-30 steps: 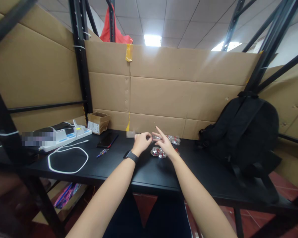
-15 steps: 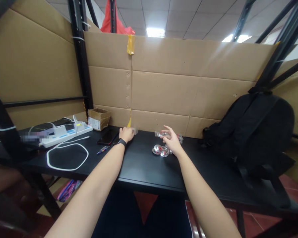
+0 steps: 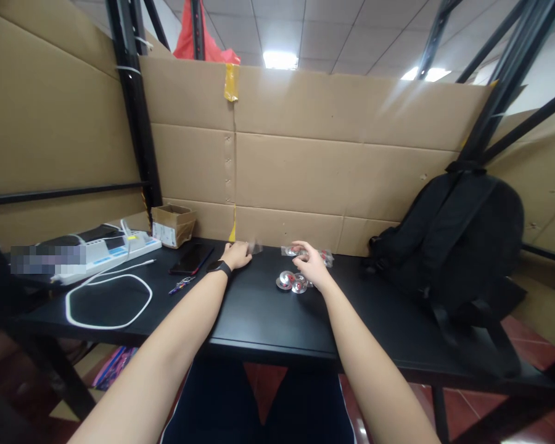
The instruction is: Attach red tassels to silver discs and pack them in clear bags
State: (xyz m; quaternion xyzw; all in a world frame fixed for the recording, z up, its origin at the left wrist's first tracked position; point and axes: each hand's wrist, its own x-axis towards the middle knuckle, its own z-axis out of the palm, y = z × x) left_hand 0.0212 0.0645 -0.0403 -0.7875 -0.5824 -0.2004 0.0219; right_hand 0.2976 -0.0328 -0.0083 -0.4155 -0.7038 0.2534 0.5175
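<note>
My left hand (image 3: 238, 255), with a dark watch on its wrist, is low over the back of the black table, palm down and fingers loosely apart. A blurred piece of clear plastic wrapping (image 3: 257, 247) lies just beyond its fingertips; whether they touch is unclear. To the right, my right hand (image 3: 311, 264) hovers with thumb and fingers spread around nothing visible. Beneath and behind it are clear plastic packets (image 3: 327, 258) with shiny, red-marked contents, partly covered by the hand. Several shiny round metal pieces with red centres (image 3: 287, 280) lie clustered just left of that wrist.
Left on the table (image 3: 259, 317) are a phone (image 3: 192, 258), a keyring (image 3: 182, 284), a white power strip (image 3: 106, 256) with a looped cable (image 3: 144, 282), and a small cardboard box (image 3: 173, 226). A black backpack (image 3: 467, 246) stands right; cardboard panels (image 3: 305, 166) wall the back.
The view has turned slightly right. My left hand has shifted rightward along the table, baring the phone more. My right hand has dipped a little, its fingers still apart.
</note>
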